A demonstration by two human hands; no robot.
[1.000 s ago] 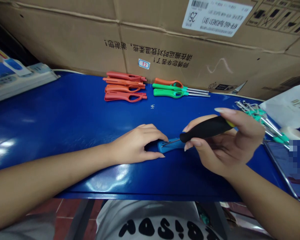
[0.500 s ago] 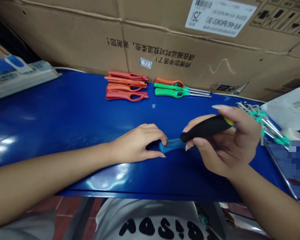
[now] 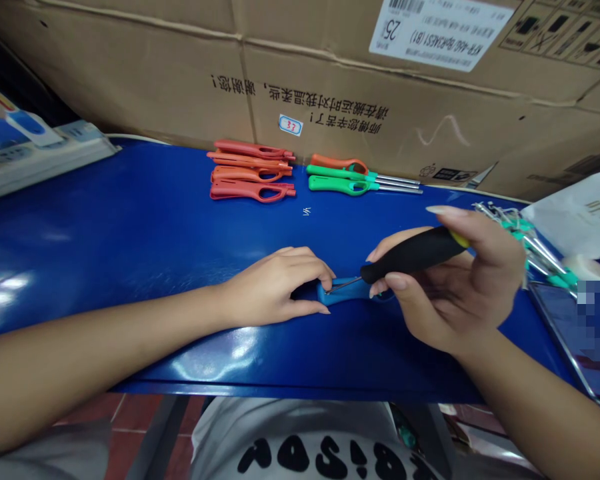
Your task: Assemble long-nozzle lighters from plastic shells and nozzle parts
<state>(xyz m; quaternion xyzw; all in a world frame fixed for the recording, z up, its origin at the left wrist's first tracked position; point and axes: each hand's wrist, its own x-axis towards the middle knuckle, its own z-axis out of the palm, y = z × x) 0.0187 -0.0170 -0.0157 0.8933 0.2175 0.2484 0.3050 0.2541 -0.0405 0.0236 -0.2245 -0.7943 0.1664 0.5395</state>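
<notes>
On the blue table lies a blue lighter handle [image 3: 345, 293], like the red and green ones farther back. The fingers of my left hand [image 3: 285, 287] close round its left end. My right hand [image 3: 460, 287] grips a screwdriver [image 3: 415, 255] by its black handle, thumb below and forefinger along the yellow end. The thin metal shaft slants down to the left, and its tip meets the blue handle beside my left fingertips. My right hand covers part of the handle's right end.
Red and orange lighter handles [image 3: 253, 191] lie by the cardboard box [image 3: 155, 87]. Beside them are green and orange lighter handles [image 3: 337, 185], some with metal tubes. Lighter tubes [image 3: 540, 250] heap at the right, near a tablet [image 3: 555, 333]. A power strip [image 3: 45, 160] stands at left.
Both hands and the screwdriver stay almost where they were. The screwdriver's handle and my right fingers have turned very slightly.
</notes>
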